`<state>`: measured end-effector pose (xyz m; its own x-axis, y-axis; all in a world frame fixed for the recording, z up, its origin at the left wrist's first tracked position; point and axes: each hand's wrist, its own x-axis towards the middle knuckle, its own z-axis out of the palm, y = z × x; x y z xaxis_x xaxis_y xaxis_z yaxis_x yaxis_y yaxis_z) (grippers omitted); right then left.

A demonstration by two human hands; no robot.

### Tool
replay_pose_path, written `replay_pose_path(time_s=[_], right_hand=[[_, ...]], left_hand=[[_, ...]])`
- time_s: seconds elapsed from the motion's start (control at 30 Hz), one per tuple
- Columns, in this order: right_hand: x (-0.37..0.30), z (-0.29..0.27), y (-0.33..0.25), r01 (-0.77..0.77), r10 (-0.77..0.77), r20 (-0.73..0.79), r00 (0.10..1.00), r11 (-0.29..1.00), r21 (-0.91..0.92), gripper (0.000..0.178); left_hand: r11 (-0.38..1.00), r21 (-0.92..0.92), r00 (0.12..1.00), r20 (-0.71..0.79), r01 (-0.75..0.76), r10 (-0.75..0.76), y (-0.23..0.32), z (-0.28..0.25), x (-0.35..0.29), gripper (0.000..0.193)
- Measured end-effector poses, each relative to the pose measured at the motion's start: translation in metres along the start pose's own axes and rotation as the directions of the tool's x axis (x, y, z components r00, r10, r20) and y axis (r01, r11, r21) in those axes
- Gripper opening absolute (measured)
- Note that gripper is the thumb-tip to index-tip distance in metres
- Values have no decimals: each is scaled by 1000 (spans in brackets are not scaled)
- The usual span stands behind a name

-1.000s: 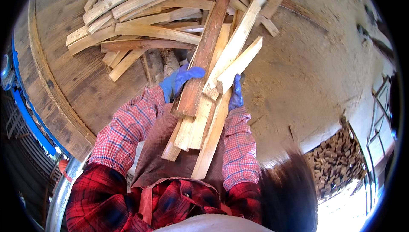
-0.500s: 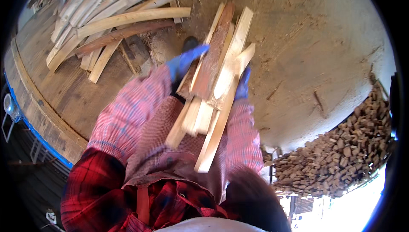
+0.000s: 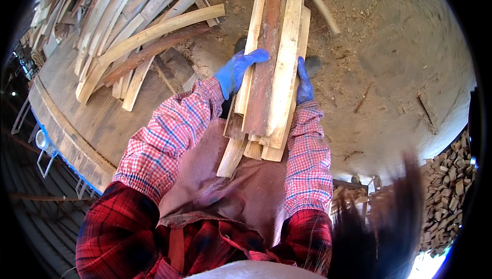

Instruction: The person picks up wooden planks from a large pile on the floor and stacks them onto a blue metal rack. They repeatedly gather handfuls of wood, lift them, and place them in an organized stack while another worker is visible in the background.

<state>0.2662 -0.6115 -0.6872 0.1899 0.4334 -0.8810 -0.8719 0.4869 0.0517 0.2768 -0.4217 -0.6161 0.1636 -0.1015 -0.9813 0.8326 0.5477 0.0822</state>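
Observation:
Between my two hands is a bundle of several long wood strips, some pale and one with reddish-brown bark. The strips lie lengthwise in front of my body, their near ends uneven above my apron. My left hand, in a blue glove, grips the bundle's left side, with thumb and finger reaching over the top. On the right side my right hand, also blue-gloved, presses against the strips; its fingers beneath are hidden.
A heap of long curved wood strips lies at the far left on wooden boards. One curved strip rests on the dusty floor beyond the bundle. Small cut wood blocks are piled at the right. Dark blurred hair covers the lower right.
The strips have come closer together and lie more evenly side by side; the one slanting out at the right is now in line. Both hands remain at the bundle's sides.

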Motion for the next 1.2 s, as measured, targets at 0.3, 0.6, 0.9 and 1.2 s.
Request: replay_pose_path(time_s=[0.3,0.6,0.9,1.2], right_hand=[[-140,82,-48,320,-334,65,940,932,169,58],[-389,94,-119,745,-790,140,596,610,271,60],[-494,8,-71,604,-941,173,292,321,729,66],[-660,-152,-60,765,-986,-119,120,15,644,66]], left_hand=[[787,425,894,183,-448,410,60,103,-145,44],[848,358,762,642,-391,80,56,268,-341,48],[314,539,563,826,-782,-16,-71,335,-440,59],[198,468,385,855,-861,-348,-234,497,-466,50]])
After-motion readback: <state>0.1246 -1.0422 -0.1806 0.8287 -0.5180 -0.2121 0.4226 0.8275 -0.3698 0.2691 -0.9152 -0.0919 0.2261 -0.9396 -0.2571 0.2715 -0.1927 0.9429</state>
